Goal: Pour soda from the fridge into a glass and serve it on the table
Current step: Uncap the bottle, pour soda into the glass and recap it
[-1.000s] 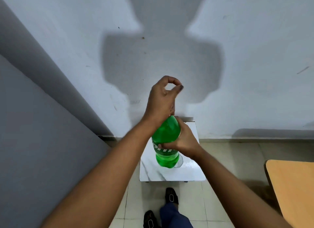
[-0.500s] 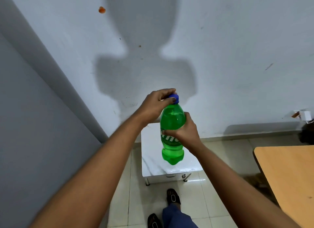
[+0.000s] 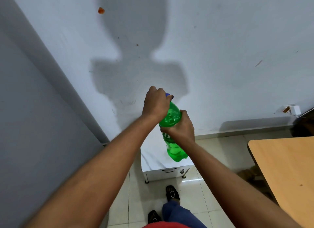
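Head view, bottle: a green soda bottle point(image 3: 171, 126) is held in the air at the centre of the frame, tilted so its neck leans toward 11 o'clock and its base toward 5 o'clock; it hangs above the small white marble-top table point(image 3: 151, 159) without touching it.
Head view, cap: a blue cap point(image 3: 167, 94) shows only as a sliver at the bottle's top, mostly covered by fingers; whether it is tight or loosened cannot be told.
Head view, left hand: the left hand point(image 3: 157, 103) is closed over the cap and neck from the 10 o'clock side, in a twisting sort of grip.
Head view, right hand: the right hand point(image 3: 181, 126) is wrapped around the bottle's middle, just below the shoulder, covering part of the label.
Head view, surroundings: a wooden table point(image 3: 285, 168) lies at 4 o'clock, well apart from the bottle; a grey panel point(image 3: 34, 126) fills the 9 o'clock side.
Head view, glass: no glass can be seen anywhere in the frame.
Done, as judged: the soda is out and in hand, and cap work seems under way.
Left, as judged: settling the cap, pouring into a glass if that is not yet done, and serving on the table.
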